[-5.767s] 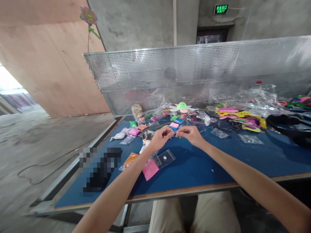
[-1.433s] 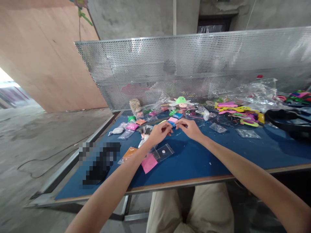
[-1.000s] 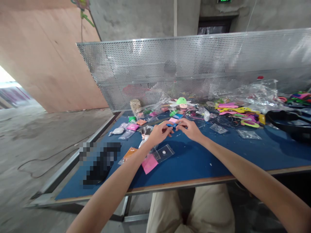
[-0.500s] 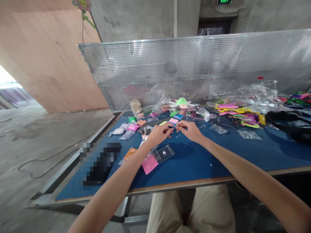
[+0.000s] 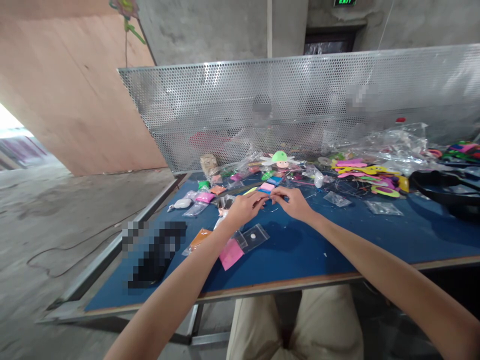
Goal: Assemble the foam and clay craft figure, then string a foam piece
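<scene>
My left hand (image 5: 244,207) and my right hand (image 5: 293,202) meet over the blue table (image 5: 337,245), fingertips pinched together around something too small to make out, perhaps a thin thread. Just behind the fingertips lie a pink packet (image 5: 267,187) and a blue packet (image 5: 275,180). Below my left wrist lie a clear zip bag with a white dot (image 5: 254,237), a pink bag (image 5: 230,253) and an orange bag (image 5: 200,238).
Several small colour packets and clear bags crowd the table's far side, with a green-capped figure (image 5: 280,159). Foam shapes (image 5: 369,175) and crumpled plastic (image 5: 397,145) sit at right, a black object (image 5: 442,187) beyond. A perforated metal screen (image 5: 300,100) backs the table.
The hands stay pinched together at the same spot, with only small finger shifts. The view has wobbled slightly.
</scene>
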Action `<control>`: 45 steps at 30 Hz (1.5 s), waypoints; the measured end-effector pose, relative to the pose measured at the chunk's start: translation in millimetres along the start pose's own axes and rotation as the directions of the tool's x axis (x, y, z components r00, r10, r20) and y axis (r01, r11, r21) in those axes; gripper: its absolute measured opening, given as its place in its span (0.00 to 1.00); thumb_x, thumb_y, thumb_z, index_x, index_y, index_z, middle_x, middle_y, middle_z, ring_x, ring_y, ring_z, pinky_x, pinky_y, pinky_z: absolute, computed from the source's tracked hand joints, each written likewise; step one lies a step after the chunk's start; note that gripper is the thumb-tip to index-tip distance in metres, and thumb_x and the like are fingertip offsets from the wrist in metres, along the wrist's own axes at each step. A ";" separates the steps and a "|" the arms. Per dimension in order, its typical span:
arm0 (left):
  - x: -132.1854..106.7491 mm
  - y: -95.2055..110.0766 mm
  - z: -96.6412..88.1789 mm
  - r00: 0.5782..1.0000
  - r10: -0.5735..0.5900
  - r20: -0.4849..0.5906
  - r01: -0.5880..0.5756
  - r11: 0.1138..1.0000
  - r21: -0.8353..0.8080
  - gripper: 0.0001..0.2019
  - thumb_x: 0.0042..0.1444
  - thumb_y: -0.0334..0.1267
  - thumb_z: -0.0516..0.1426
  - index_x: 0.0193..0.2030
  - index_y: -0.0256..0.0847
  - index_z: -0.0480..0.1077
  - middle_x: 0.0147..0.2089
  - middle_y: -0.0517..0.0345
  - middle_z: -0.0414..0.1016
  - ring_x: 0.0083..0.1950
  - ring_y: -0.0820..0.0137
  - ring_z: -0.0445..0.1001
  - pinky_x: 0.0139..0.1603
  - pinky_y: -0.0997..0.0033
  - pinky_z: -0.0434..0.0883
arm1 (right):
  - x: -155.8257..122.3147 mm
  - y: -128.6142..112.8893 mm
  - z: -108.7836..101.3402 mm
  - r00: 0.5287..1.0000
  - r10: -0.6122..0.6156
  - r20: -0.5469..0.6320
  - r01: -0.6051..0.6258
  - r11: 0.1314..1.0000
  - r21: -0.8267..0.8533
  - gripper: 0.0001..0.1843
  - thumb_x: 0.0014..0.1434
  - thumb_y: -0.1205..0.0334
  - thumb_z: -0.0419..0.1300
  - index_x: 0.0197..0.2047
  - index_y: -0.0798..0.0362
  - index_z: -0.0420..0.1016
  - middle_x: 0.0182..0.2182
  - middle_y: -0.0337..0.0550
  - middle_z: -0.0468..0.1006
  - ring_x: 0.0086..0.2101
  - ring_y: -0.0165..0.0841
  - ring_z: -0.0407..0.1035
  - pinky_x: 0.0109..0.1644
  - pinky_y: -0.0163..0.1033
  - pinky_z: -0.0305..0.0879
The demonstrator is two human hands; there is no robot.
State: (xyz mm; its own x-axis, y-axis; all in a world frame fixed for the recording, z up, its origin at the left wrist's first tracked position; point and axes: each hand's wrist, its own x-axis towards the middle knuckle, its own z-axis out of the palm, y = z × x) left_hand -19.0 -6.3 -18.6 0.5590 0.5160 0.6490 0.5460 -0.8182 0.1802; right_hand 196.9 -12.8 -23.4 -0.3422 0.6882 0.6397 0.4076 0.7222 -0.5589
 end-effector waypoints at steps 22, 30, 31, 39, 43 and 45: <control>9.1 21.2 -3.6 0.963 -0.269 -0.026 0.250 0.922 -0.296 0.12 0.64 0.44 0.55 0.43 0.40 0.75 0.33 0.57 0.80 0.30 0.71 0.78 0.33 0.75 0.72 | -1.0 -2.1 3.4 0.990 -0.115 -0.081 0.109 0.991 -0.075 0.09 0.67 0.61 0.54 0.41 0.49 0.75 0.33 0.40 0.81 0.34 0.34 0.75 0.41 0.37 0.66; 10.0 19.6 -8.9 0.958 -0.280 0.064 0.283 0.882 -0.377 0.11 0.64 0.42 0.55 0.44 0.40 0.76 0.32 0.57 0.80 0.30 0.71 0.78 0.34 0.74 0.74 | 0.0 3.0 -1.9 0.997 -0.004 -0.073 0.010 0.997 0.080 0.09 0.66 0.59 0.55 0.41 0.51 0.76 0.30 0.39 0.81 0.32 0.33 0.74 0.38 0.36 0.65; 9.8 19.3 -8.9 0.960 -0.272 0.060 0.275 0.887 -0.370 0.11 0.64 0.41 0.55 0.44 0.40 0.76 0.32 0.57 0.79 0.30 0.71 0.77 0.33 0.74 0.74 | 0.2 4.7 -1.9 0.998 0.018 -0.061 -0.012 0.994 0.106 0.09 0.66 0.58 0.55 0.41 0.51 0.76 0.30 0.39 0.81 0.32 0.33 0.74 0.38 0.36 0.65; 8.7 18.9 -7.3 0.974 -0.227 -0.002 0.215 0.925 -0.314 0.12 0.65 0.39 0.54 0.50 0.43 0.76 0.35 0.57 0.79 0.28 0.75 0.76 0.30 0.77 0.73 | 1.7 10.5 0.1 0.993 0.115 0.023 -0.117 0.970 0.215 0.13 0.65 0.53 0.56 0.39 0.51 0.76 0.30 0.40 0.81 0.32 0.34 0.73 0.38 0.37 0.65; 9.2 19.9 -9.2 0.971 -0.240 -0.009 0.224 0.918 -0.327 0.12 0.65 0.39 0.54 0.49 0.44 0.76 0.37 0.57 0.79 0.28 0.75 0.76 0.30 0.77 0.73 | 1.4 9.2 0.7 0.991 0.129 0.016 -0.129 0.962 0.242 0.12 0.64 0.53 0.57 0.39 0.51 0.77 0.30 0.40 0.81 0.33 0.35 0.74 0.38 0.37 0.65; 9.5 20.6 -10.1 0.965 -0.263 0.008 0.250 0.905 -0.343 0.12 0.64 0.40 0.54 0.49 0.44 0.77 0.36 0.57 0.80 0.28 0.74 0.77 0.29 0.77 0.73 | 1.2 9.3 1.4 0.992 0.129 0.010 -0.127 0.959 0.254 0.12 0.64 0.53 0.57 0.38 0.51 0.77 0.31 0.40 0.81 0.33 0.34 0.74 0.39 0.37 0.65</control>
State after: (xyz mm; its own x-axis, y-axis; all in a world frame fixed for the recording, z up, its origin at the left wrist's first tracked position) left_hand -8.8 -20.9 -1.3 0.4004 0.7153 0.5727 0.4202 -0.6988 0.5789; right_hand 199.0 -5.2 -28.5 -0.2958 0.7760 0.5570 0.2195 0.6227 -0.7510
